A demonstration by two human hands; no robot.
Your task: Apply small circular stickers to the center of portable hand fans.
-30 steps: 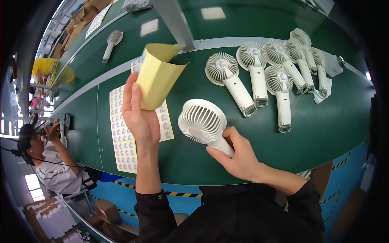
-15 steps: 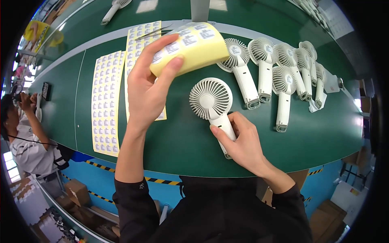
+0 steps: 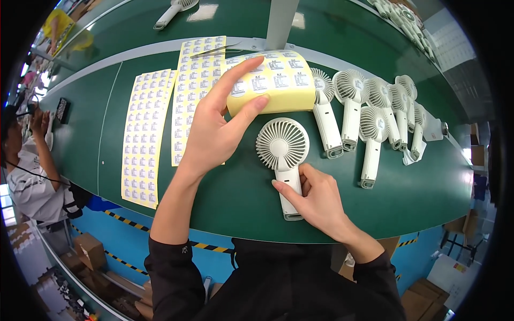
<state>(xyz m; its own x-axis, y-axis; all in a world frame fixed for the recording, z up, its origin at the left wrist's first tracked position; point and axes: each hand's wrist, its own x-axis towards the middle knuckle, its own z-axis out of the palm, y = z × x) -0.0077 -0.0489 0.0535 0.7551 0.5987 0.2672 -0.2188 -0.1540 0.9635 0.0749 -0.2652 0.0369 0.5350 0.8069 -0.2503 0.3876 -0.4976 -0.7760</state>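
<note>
My left hand (image 3: 214, 131) is closed on a yellow-backed sticker sheet (image 3: 281, 80), pinching its left end between thumb and fingers. The sheet is curled over, with rows of round white printed labels on its outer face. Just below it, my right hand (image 3: 321, 200) grips the handle of a white handheld fan (image 3: 281, 144). The fan's round grille faces up, its head pointing away from me and its handle toward me. My right thumb lies across the handle; the other fingers are partly hidden behind it.
Two piles of sticker sheets, a left one (image 3: 140, 144) and a longer one (image 3: 182, 125), lie on the green table (image 3: 230, 214). A thin pointed metal tool (image 3: 214, 52) rests on the longer pile. Several white fans (image 3: 350, 107) lie at right. A co-worker (image 3: 37, 176) sits at left.
The sticker sheet has come lower and tilted, so more of its labels show. The held fan has turned straighter, its handle now pointing toward me. Both hands keep their holds.
</note>
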